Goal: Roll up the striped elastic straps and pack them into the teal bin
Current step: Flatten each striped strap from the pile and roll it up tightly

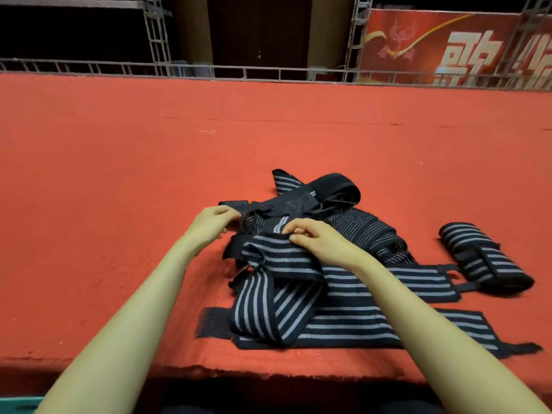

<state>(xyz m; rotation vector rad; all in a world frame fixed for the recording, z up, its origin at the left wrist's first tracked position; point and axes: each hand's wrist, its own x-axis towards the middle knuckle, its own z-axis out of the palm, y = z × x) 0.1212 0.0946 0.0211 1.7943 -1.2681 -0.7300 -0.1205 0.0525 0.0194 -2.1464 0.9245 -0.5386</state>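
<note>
Striped elastic straps (358, 318): lying tangled on the red table (119, 204), most still to be rolled. One rolled bundle (484, 258) is sitting apart at the right, unpacked. Left hand (213, 224) and right hand (316, 237) are each pinching strap fabric with curled fingers. Teal bin (18, 406): only an edge is showing, lower left.

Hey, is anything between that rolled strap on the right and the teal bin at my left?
Yes. The pile of loose straps, gripped by the left hand and right hand, lies between the rolled strap and the teal bin, only a sliver of which shows.
</note>
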